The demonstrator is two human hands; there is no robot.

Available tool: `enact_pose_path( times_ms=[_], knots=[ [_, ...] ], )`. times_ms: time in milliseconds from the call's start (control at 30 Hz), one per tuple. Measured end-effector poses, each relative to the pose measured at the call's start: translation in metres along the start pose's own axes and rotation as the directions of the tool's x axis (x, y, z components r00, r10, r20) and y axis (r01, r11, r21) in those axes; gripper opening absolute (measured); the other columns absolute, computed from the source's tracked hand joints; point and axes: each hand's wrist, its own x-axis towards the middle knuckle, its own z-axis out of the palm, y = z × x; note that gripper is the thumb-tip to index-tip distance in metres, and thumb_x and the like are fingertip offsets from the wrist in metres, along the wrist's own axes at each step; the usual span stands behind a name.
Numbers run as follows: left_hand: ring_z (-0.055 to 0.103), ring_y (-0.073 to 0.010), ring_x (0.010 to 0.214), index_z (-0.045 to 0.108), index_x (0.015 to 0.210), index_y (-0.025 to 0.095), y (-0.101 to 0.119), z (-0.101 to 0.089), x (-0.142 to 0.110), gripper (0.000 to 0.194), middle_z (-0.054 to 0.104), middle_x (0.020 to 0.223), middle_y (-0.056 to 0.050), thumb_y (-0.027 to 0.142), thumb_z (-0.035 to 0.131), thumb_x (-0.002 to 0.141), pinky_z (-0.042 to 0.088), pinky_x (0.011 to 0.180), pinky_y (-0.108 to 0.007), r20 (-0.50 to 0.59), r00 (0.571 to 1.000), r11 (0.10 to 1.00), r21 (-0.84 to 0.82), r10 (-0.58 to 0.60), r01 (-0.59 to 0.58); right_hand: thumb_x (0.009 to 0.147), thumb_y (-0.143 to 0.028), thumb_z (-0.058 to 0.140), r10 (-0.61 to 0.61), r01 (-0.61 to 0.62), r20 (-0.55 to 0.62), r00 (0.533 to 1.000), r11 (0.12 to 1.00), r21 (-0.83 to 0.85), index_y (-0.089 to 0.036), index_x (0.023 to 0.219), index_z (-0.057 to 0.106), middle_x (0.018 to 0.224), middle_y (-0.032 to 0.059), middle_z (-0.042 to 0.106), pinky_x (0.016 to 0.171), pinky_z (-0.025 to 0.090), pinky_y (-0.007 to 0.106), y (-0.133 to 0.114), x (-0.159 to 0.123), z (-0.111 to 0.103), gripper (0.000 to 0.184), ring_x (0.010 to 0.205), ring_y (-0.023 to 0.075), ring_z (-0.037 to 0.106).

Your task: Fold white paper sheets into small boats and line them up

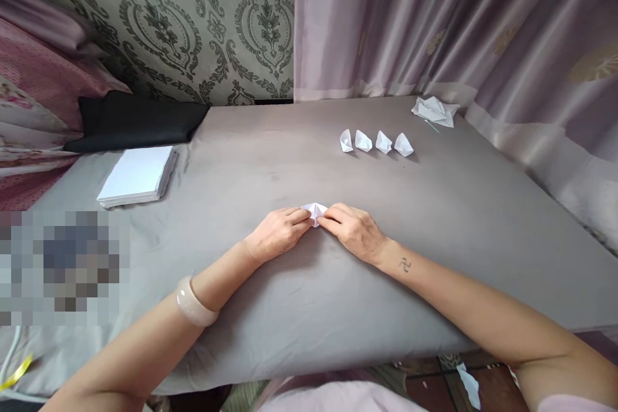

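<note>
A small folded piece of white paper (315, 211) is pinched between my two hands over the middle of the grey-covered table. My left hand (282, 232) grips its left side, thumb and fingers pressed together. On the right side, my right hand (355, 228) closes its fingertips on the same paper. Creases meet near the paper's centre; its outer edges are hidden under my fingers. Beyond my hands, to the right, several small folded paper boats (383, 142) stand in a row, apart from both hands.
A stack of white paper (138, 174) lies at the left, with a black cloth (140, 119) behind it. At the back right are loose folded papers (436, 111) beside a thin greenish stick (432, 126). Curtains (386, 19) border the table's far right. A blurred patch covers the left edge.
</note>
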Motion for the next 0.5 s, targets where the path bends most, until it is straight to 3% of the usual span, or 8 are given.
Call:
enact_pose_path(
  times_ms=[167,367,500],
  knots=[
    [0.062,-0.0138,0.075,0.065,0.095,0.016,0.001,-0.003,0.001,0.030,0.067,0.090,-0.006,0.015,0.035,0.097,0.049,0.067,-0.026,0.040,0.998,0.997,-0.060,-0.051,0.053,0.095,-0.010,0.044,0.035,-0.033,0.090,0.995,0.999,-0.033,-0.020,0.094,0.067,0.082,0.0034,0.063,0.061,0.036,0.028,-0.001,0.004,-0.004,0.024,0.075,0.0144,0.050],
    [0.064,-0.0127,0.084,0.066,0.099,0.021,0.005,-0.008,0.001,0.030,0.066,0.101,-0.005,0.025,0.037,0.099,0.048,0.065,-0.021,0.145,0.954,0.928,-0.235,-0.261,0.290,0.095,-0.021,0.050,0.203,-0.227,0.175,0.964,0.965,0.131,-0.020,0.092,0.067,0.091,0.0039,0.063,0.065,0.040,0.027,-0.010,0.011,-0.014,0.017,0.086,0.0156,0.051],
    [0.063,-0.0135,0.084,0.067,0.098,0.021,0.009,-0.008,0.003,0.031,0.066,0.101,-0.005,0.029,0.037,0.099,0.047,0.066,-0.023,0.146,0.939,0.905,-0.257,-0.311,0.339,0.092,-0.026,0.057,0.311,-0.337,0.157,0.937,0.924,0.183,-0.019,0.085,0.065,0.089,0.0042,0.063,0.064,0.041,0.028,-0.018,0.013,-0.012,0.013,0.087,0.0172,0.052]
  ],
)
